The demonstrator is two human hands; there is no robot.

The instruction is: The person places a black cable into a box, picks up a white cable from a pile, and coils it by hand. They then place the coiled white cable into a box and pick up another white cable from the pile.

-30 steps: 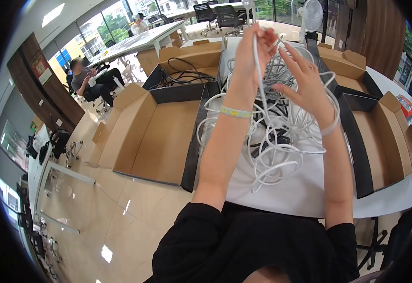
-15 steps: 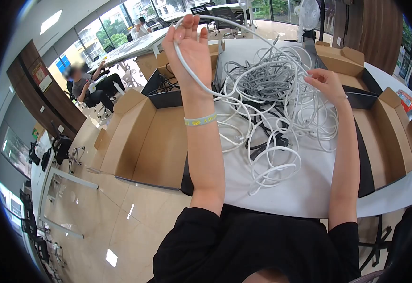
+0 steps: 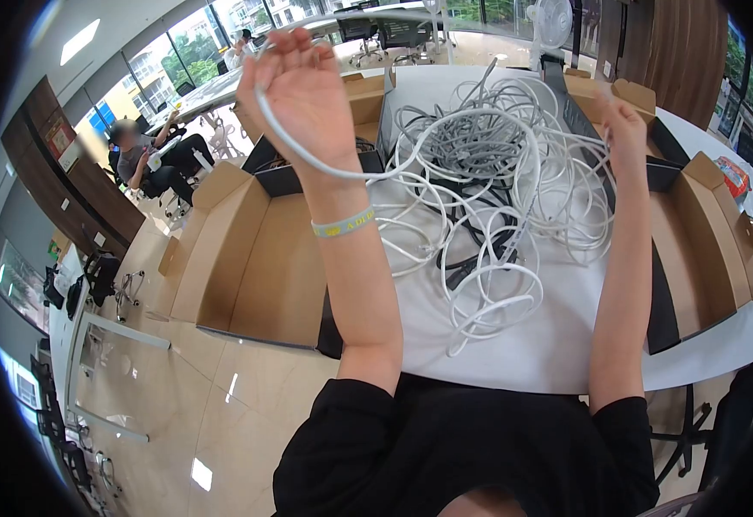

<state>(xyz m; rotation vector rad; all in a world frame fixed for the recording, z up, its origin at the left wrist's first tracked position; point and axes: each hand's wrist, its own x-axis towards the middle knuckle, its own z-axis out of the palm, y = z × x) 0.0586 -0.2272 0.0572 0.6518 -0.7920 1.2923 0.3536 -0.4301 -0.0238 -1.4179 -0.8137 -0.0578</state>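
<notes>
My left hand (image 3: 297,99) is raised above the table at the left, its fingers curled around a white cable (image 3: 308,162). The cable droops in front of the wrist and runs back to the tangle; another stretch arcs blurred across the top. On the right, my right hand (image 3: 625,138) is closed, fingertips together, at white cable strands leading out of the heap; its fingertips are partly blurred. Between my hands lies a tangle of grey cables (image 3: 471,146) and white cables (image 3: 501,302), with a black cable (image 3: 463,271) among them.
Open cardboard boxes flank the heap: a left box (image 3: 264,267), a right box (image 3: 695,250), a back left box (image 3: 364,108) holding dark cables, and a back right box (image 3: 626,103). They stand around the white table (image 3: 514,362). A seated person (image 3: 148,164) is farther left.
My left hand has moved left with the white cable, and my right hand has moved right and slightly up. The upper stretch of cable has risen and blurred. The view has shifted slightly.
</notes>
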